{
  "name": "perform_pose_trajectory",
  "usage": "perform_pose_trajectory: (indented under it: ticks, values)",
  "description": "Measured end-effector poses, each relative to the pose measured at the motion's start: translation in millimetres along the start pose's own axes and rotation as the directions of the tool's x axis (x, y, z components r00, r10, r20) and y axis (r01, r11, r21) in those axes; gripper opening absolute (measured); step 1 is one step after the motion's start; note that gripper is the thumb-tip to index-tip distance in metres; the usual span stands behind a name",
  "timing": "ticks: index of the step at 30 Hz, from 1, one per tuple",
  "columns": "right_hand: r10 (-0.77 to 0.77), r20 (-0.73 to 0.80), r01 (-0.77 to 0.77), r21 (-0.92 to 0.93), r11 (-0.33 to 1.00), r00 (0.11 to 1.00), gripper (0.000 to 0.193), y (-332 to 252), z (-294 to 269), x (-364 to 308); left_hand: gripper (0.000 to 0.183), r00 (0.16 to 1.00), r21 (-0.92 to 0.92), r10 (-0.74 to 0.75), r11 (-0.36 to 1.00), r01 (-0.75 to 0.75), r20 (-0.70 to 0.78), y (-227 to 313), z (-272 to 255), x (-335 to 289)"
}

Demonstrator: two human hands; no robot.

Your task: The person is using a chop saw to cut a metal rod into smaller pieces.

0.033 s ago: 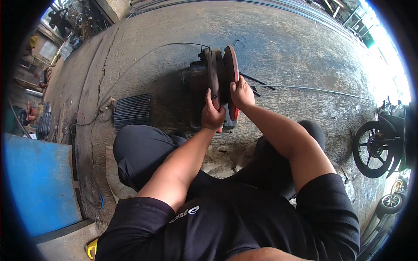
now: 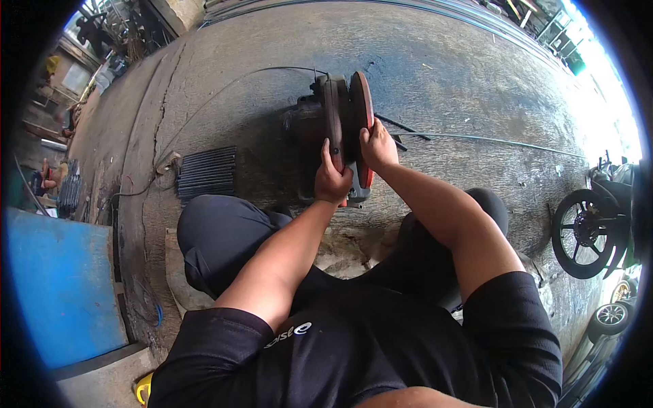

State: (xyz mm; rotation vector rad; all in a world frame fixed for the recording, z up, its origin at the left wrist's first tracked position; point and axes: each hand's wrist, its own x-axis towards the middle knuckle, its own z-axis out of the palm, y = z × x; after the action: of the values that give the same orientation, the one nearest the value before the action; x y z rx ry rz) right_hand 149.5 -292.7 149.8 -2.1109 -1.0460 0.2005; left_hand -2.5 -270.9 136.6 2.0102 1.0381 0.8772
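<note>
In front of my knees a dark cut-off saw (image 2: 306,124) stands on the concrete floor. My left hand (image 2: 333,181) is closed around the lower end of its long reddish-brown handle (image 2: 332,112), with the index finger pointing up along it. My right hand (image 2: 379,147) grips the near side of the round red-rimmed disc guard (image 2: 362,92), thumb against its edge and the other fingers partly hidden. The saw's base (image 2: 360,194) shows below the hands. Behind the guard lies a dark metal bar (image 2: 401,126). What sits between handle and guard is in shadow.
Several cut dark rods (image 2: 207,171) lie side by side left of the saw. A cable (image 2: 204,102) curves from the saw to the left. One thin rod (image 2: 490,139) runs rightward. Long bars lie along the far edge. A blue panel (image 2: 61,285) stands at left, a motorcycle wheel (image 2: 583,233) at right.
</note>
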Motion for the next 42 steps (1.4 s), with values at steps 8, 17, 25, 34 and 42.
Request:
perform_pose_trajectory:
  ticks: [8,17,25,34,42]
  values:
    - [-0.006,0.026,0.006,-0.019,1.000,1.000,0.046,-4,-9,-1,0.079,0.997,0.036,-0.063,0.997,0.062,0.039,0,1,-1]
    - [-0.001,0.196,0.022,-0.103,0.994,0.981,0.036,-6,-22,0,0.079,1.000,0.059,0.000,0.998,-0.002,0.025,-8,3,-1]
    - [-0.033,0.155,0.053,-0.129,0.990,0.987,0.037,-8,-22,0,0.080,1.000,0.064,0.031,0.997,-0.030,-0.004,-4,1,0]
    - [-0.068,0.116,0.085,-0.150,0.985,0.991,0.036,-6,-21,2,0.077,1.000,0.027,-0.003,1.000,0.004,-0.013,-3,3,0]
    - [-0.067,0.135,0.085,-0.124,0.989,0.988,0.035,-4,-22,4,0.076,1.000,0.008,0.000,1.000,0.000,-0.013,-3,3,0]
